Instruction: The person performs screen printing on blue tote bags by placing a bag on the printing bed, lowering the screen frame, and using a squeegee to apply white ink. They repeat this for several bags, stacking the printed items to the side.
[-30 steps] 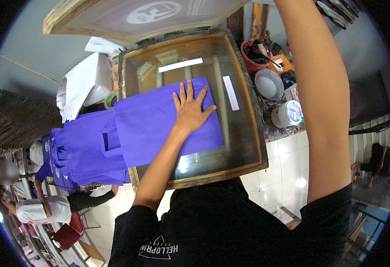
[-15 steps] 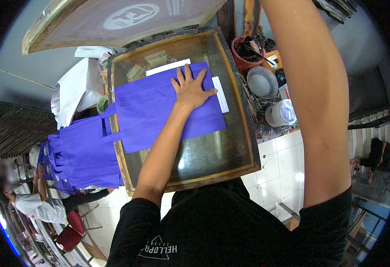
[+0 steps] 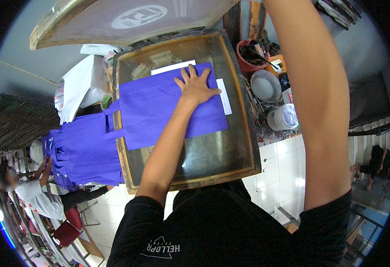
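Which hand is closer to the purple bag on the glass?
Left. The left hand rests on the purple tote bag; the right arm stretches up past it, hand out of view.

Site type: workshop, set up for screen printing. Indicators: a wood-framed mesh screen with a white emblem stands raised above a glass-topped table. Purple bags lie on the glass and in a pile at left. At right, a stained bench carries a red pot of tools, a bowl and a white tub. A co-worker reaches toward the pile. The dark slatted structure at far left is probably a rack; lens distortion prevents confirmation.
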